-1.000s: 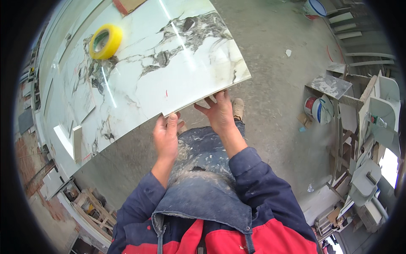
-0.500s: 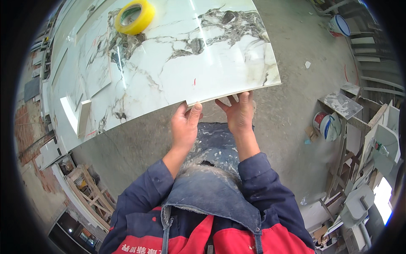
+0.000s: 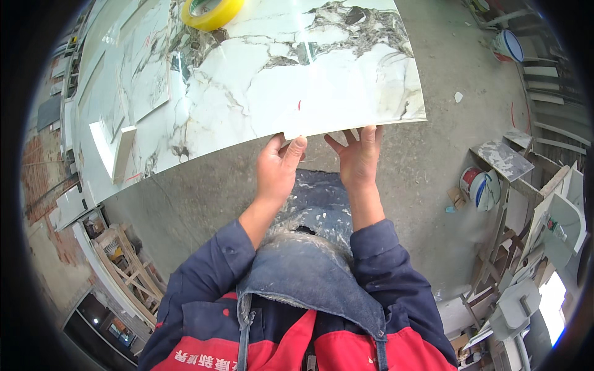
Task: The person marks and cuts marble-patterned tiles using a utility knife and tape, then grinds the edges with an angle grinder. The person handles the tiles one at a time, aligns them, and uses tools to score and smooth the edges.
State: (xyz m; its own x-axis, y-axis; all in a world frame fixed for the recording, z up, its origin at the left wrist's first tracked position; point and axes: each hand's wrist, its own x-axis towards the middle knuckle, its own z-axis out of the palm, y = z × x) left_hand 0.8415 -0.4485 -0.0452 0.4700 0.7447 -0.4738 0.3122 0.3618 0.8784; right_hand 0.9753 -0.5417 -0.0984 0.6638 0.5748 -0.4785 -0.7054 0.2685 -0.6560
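Left hand [image 3: 278,170] pinches near edge of glossy white grey-veined marble slab [image 3: 278,80], thumb on top. Right hand [image 3: 359,157] open, fingers spread, fingertips under same edge. Slab lies flat on bench; yellow tape roll [image 3: 211,11] at far side.

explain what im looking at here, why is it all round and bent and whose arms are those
The picture comes from a wide fisheye camera worn on a person's head, looking down. That lens bends straight edges, so the view looks round. The arms entering from the bottom belong to the wearer, in dark blue sleeves and a dusty apron. The left hand and the right hand both touch the near edge of a big white marble-patterned slab with grey veins; the thumbs lie on top and the fingers reach under it. Whether they grip it firmly cannot be told. A roll of yellow tape lies at the slab's far side, and a small white strip lies toward its left. Below is a concrete floor, with a paint bucket to the right.
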